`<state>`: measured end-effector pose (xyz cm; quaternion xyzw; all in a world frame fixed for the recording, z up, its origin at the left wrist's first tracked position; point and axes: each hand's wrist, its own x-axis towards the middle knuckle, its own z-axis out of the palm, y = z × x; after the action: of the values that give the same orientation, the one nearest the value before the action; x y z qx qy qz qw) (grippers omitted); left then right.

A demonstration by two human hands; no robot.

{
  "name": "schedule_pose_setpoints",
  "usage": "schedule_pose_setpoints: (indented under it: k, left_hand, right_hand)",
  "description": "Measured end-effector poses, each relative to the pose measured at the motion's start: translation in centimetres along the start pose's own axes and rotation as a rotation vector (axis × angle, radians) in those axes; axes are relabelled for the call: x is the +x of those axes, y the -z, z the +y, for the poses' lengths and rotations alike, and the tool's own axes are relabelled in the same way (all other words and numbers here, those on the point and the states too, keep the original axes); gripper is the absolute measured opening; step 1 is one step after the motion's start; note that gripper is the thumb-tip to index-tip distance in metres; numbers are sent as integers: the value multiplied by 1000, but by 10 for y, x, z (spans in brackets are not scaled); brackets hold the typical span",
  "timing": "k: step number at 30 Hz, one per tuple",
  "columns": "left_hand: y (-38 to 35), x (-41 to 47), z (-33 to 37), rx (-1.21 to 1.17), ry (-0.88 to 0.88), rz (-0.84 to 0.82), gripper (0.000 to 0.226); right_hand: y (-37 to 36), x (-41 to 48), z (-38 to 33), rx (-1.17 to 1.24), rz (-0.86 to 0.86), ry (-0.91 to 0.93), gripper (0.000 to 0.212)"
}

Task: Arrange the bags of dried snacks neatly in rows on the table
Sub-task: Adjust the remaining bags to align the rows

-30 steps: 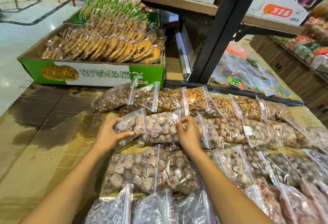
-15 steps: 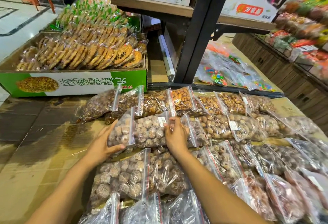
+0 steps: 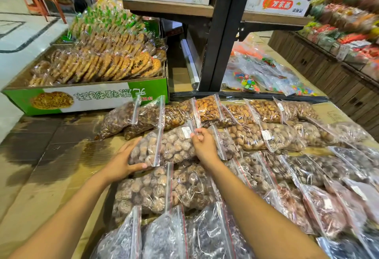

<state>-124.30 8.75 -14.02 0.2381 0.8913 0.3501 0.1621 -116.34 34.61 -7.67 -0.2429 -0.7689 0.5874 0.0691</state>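
Clear zip bags of dried snacks lie in overlapping rows on the cardboard-covered table (image 3: pixel 47 178). My left hand (image 3: pixel 123 161) grips the left end of a bag of pale round dried snacks (image 3: pixel 143 152) in the second row. My right hand (image 3: pixel 204 145) pinches the zip edge of the bag beside it (image 3: pixel 178 145), close to its white label. Behind these lies a row of brown and orange snack bags (image 3: pixel 207 109). In front lies a bag of dried mushrooms (image 3: pixel 155 189), and dark bags (image 3: pixel 164 236) sit nearest me.
A green and white carton of wrapped round cakes (image 3: pixel 86 98) stands at the back left. A black shelf post (image 3: pixel 221 33) rises behind the rows, with candy bags (image 3: pixel 258 74) to its right. Wooden shelving with packets (image 3: pixel 348 39) runs along the right. Bare cardboard lies to the left.
Both hands have shifted the pale snack bags slightly up and left in the second row, my left thumb now wrapped under the bag's end. The camera has turned a little to the right.
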Motion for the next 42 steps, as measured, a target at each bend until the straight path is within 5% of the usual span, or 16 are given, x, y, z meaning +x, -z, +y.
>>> schedule_pose_setpoints:
  k: [5, 8, 14, 17, 20, 26, 31, 34, 38, 42]
  left_hand:
    - [-11, -6, 29, -2, 17, 123, 107]
    - [-23, 0, 43, 157, 74, 116, 100]
    - [-22, 15, 51, 245, 219, 98, 100]
    - [-21, 5, 67, 195, 251, 91, 101]
    - [-34, -16, 111, 181, 73, 132, 96]
    - [-85, -41, 190, 433, -358, -48, 82]
    - [-133, -38, 197, 538, -264, -201, 78]
    - [-139, -41, 198, 616, -257, -166, 86]
    - [-131, -40, 212, 398, -143, -219, 110]
    - [-149, -51, 268, 271, -226, -149, 90]
  right_hand:
    - [46, -11, 4, 77, 194, 19, 21]
    - [89, -19, 24, -137, 294, -41, 22]
    - [140, -55, 60, -569, 52, -171, 24]
    - [139, -67, 60, -594, -6, -134, 35]
    - [139, -73, 53, -585, 7, -125, 16]
    - [140, -82, 52, -515, -14, -137, 22]
    - [143, -92, 57, -579, 26, -81, 6]
    - [157, -105, 62, -577, 16, -44, 29]
    - [195, -125, 66, -538, 95, 36, 32]
    - [244, -123, 75, -606, 205, 94, 34]
